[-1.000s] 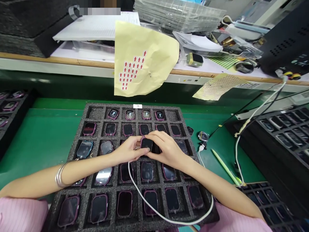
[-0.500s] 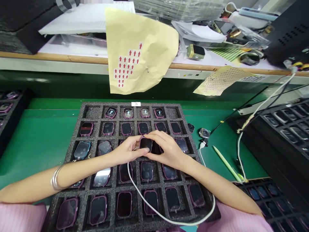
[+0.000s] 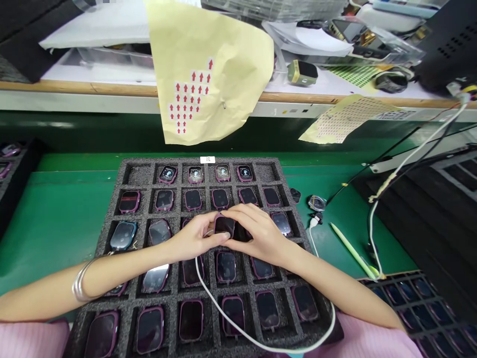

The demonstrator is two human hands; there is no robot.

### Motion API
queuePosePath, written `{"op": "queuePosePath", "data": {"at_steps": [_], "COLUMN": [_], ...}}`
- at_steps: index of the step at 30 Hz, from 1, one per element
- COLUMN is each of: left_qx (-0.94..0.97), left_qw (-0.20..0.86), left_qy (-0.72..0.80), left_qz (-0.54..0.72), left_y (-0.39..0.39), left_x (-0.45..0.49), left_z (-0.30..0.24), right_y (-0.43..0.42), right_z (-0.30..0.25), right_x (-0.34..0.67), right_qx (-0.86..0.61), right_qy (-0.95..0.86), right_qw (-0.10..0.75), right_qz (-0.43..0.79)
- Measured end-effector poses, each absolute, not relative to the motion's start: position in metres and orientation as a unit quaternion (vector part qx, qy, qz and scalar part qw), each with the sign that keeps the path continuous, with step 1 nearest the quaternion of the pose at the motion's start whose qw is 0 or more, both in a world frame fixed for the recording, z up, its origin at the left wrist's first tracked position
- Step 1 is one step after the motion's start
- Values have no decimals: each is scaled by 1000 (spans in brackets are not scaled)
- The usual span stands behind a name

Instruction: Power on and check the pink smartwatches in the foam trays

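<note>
Between both hands, above the middle of a black foam tray point(image 3: 175, 293), is a smartwatch case point(image 3: 224, 225) with a purple rim and a dark screen. My left hand point(image 3: 197, 233) pinches its left side, thumb on the lower screen edge. Fingers of my right hand point(image 3: 261, 231) close round its top and right side. A white cable point(image 3: 238, 325) runs out from under my left hand, loops over the tray and passes behind my right forearm. Its end at the watch is hidden. Several similar watch cases sit in the tray's compartments, one of them a blue watch case point(image 3: 123, 235).
To the right lie a green pen point(image 3: 352, 249), a small round transparent item point(image 3: 316, 203) and a cable plug point(image 3: 315, 219). More trays point(image 3: 428, 308) stand at the lower right and far left. A yellow sticker sheet point(image 3: 208, 74) hangs from the cluttered shelf.
The view has shifted slightly, moving the shelf and tray a little in the picture. Both hands keep their hold on the smartwatch case, which appears slightly tilted.
</note>
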State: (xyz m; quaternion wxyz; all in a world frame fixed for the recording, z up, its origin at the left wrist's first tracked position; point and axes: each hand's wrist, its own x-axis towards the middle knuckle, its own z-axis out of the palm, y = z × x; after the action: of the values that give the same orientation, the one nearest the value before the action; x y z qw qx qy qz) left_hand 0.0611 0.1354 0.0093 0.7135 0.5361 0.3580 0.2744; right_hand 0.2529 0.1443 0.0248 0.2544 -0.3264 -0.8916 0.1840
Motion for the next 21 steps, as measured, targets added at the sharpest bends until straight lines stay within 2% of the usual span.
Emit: {"op": "queuePosePath", "data": {"at_steps": [15,21], "left_qx": [538,523], "left_qw": [718,728], "left_qy": [358,352], "left_qz": [261,267], "left_y": [134,135], "left_x": [59,61], "left_z": [5,10], "right_y": [139,143], "right_z": [31,31], "right_x": [252,255], "right_qx": [-323,-329], "right_qy": [-904,-894], "right_qw": [235,235], "right_qz": [152,195]}}
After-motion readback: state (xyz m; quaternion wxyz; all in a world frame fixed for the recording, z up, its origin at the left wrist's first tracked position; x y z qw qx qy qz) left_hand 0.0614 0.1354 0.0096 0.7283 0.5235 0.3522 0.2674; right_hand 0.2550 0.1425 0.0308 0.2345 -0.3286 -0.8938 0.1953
